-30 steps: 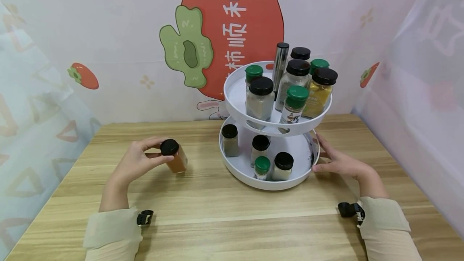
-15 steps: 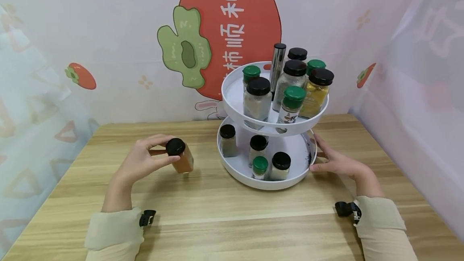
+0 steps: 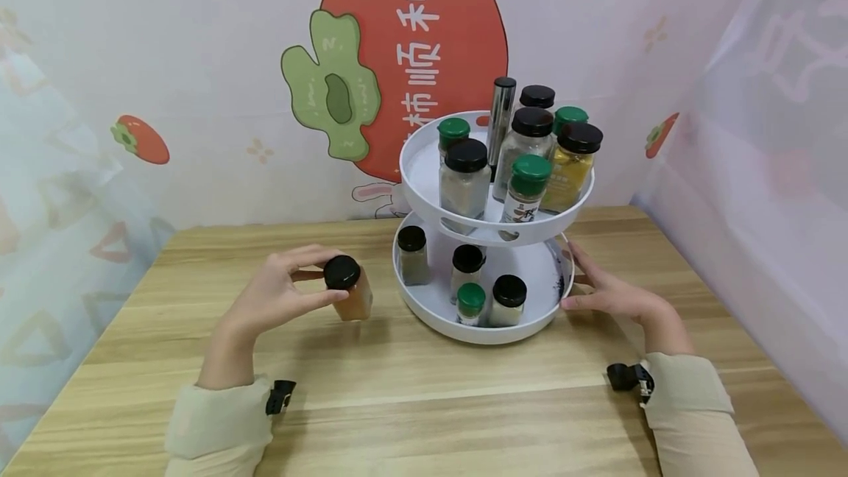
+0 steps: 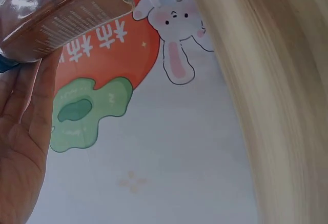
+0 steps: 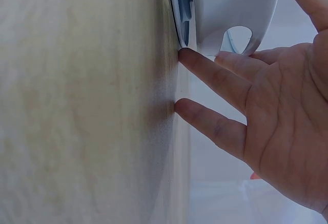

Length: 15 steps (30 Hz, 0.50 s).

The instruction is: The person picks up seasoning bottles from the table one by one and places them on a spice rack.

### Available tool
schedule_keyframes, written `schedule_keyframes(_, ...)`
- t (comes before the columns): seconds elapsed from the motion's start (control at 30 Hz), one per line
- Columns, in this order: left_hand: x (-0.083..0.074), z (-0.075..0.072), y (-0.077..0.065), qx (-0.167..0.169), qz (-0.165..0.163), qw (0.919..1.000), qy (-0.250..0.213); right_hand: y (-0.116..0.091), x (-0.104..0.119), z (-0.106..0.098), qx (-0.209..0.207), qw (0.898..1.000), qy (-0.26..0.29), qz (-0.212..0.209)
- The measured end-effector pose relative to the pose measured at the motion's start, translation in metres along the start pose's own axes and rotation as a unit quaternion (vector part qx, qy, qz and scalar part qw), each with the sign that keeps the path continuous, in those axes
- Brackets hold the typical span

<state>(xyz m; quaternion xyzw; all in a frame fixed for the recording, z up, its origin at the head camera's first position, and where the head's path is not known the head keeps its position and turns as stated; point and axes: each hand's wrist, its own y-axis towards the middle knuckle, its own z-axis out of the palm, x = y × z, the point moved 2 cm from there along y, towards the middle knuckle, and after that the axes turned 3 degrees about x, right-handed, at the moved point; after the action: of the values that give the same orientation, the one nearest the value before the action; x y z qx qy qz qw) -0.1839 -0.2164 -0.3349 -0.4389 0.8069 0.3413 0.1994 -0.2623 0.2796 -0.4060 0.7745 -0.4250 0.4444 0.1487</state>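
My left hand (image 3: 281,293) pinches a spice jar (image 3: 358,302) with a black lid and orange-brown contents between thumb and fingers near its lid. In the left wrist view the jar (image 4: 66,16) slants across the upper left corner, with printed text on its side. To the right stands a white two-tier turntable rack (image 3: 457,331). At the right rim of its lower tier, my right hand (image 3: 616,297) touches with spread fingers. The right wrist view shows these fingers (image 5: 220,83) fairly straight, with fingertips at the rack's underside and the wooden table.
On the upper tier (image 3: 420,179) stand several jars with black or green lids and a tall silver cylinder (image 3: 501,120). The lower tier carries several smaller jars, including a green-lidded one (image 3: 471,302). A printed cloth (image 3: 218,57) hangs behind the wooden table (image 3: 424,418).
My left hand has carried the jar to the right, closer to the rack. The right hand stays at the lower rim while the whole view has shifted slightly.
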Motion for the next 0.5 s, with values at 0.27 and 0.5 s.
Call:
schedule_keyframes(0.27,-0.008,0.011,0.013,-0.013,0.039,0.9980,-0.048,-0.001,-0.003,0.002,0.001,1.000,0.002,-0.001)
schedule_keyframes(0.5,-0.017,0.017,0.028,-0.026,0.081,0.9924,-0.089,-0.001,0.000,0.000,-0.003,1.000,-0.002,0.004)
